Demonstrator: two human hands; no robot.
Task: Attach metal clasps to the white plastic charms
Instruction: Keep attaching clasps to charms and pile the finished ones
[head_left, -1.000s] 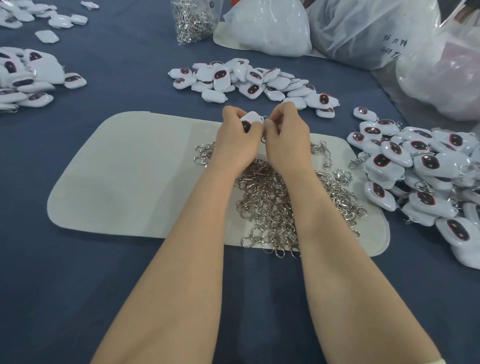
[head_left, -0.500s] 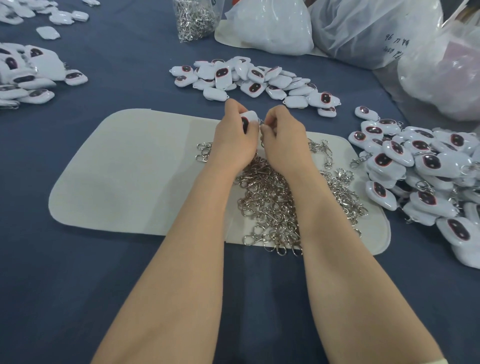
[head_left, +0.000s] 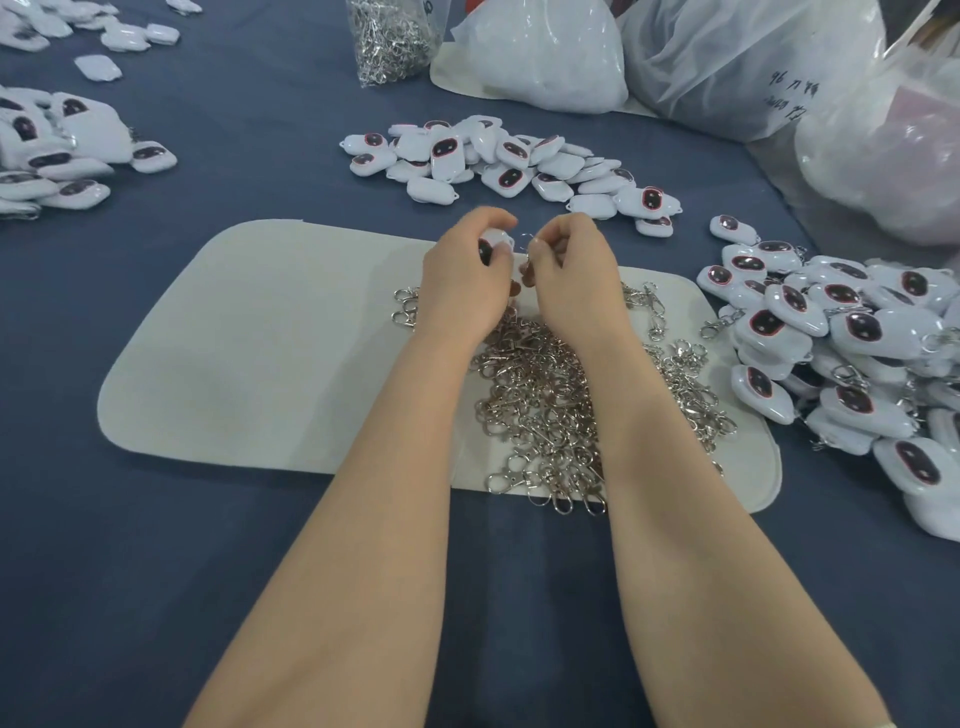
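My left hand (head_left: 465, 275) grips a white plastic charm (head_left: 497, 240) with a dark oval face, held above the far edge of a pale felt mat (head_left: 249, 353). My right hand (head_left: 569, 270) pinches a small metal clasp (head_left: 525, 254) right beside the charm's end. A heap of loose silver clasps (head_left: 545, 410) lies on the mat under my wrists. A pile of bare charms (head_left: 498, 161) sits beyond the mat. Charms with clasps fitted (head_left: 852, 353) are heaped at the right.
Another heap of white charms (head_left: 57, 156) lies at the far left on the blue cloth (head_left: 156, 571). A clear bag of clasps (head_left: 389, 41) stands at the back, with large plastic bags (head_left: 727, 62) behind and to the right.
Both hands have drifted slightly apart, and the right hand's fingers have shifted on the clasp; the charm stays in the left hand.
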